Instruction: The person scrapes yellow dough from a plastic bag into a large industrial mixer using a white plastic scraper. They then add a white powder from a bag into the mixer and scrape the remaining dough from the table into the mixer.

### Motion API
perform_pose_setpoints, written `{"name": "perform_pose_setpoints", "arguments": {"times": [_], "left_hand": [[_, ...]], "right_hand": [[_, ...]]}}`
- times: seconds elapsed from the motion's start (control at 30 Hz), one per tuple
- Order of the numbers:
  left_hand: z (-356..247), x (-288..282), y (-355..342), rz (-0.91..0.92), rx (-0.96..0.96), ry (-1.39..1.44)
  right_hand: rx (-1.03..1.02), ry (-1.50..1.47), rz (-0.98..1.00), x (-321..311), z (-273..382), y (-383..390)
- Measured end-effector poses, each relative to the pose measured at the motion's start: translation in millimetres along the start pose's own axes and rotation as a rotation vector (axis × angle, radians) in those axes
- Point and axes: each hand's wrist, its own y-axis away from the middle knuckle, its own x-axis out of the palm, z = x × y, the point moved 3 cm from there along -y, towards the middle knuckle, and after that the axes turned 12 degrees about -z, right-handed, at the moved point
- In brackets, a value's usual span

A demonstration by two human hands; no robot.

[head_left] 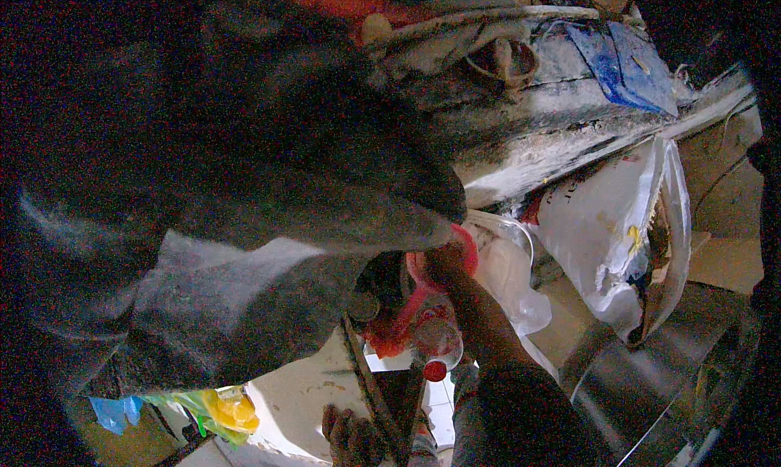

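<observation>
My right hand (443, 265) reaches up from the lower edge to a pinkish-red plastic thing (466, 247), which curves around it. Its fingers are hidden in shadow. Beside that forearm lies a clear plastic bottle (437, 337) with a red cap. My left hand (351, 436) is low in the view, its fingers bent against a beige board (305, 394) near the board's dark edge. A large dark grey sheet or bag (236, 304) hangs across the left side, close to the red plastic.
A torn white sack (602, 223) stands open at the right, near a shiny metal surface (651, 361). Translucent plastic (517, 280) lies beside my right arm. Green and yellow wrappers (224, 410) lie lower left. A blue sheet (622, 64) rests on a dusty ledge (553, 150) behind.
</observation>
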Motion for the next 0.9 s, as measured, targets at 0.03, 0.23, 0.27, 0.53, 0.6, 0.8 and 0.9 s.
{"name": "perform_pose_setpoints", "arguments": {"times": [0.03, 0.23, 0.27, 0.53, 0.6, 0.8, 0.9], "left_hand": [[0, 0, 1, -0.007, -0.009, 0.004], [2, 1, 5, -0.022, -0.037, 0.005], [2, 2, 4, -0.019, -0.037, 0.000], [-1, 1, 5, -0.026, -0.006, -0.016], [0, 0, 6, -0.016, -0.026, 0.002], [-1, -1, 9, 0.054, 0.108, -0.025], [1, -1, 11, 0.054, 0.109, -0.048]], "right_hand": [[0.003, -0.011, 0.004, -1, 0, 1], [0.044, -0.102, 0.024, 0, 3, 4], [0.056, -0.116, 0.025, 0, 3, 4], [0.156, -0.213, -0.079, -20, 13, 2], [0.208, -0.244, -0.149, -27, 14, 1], [0.397, -0.385, -0.323, -43, 20, 8], [0.515, -0.541, -0.380, -65, 33, 18]]}}
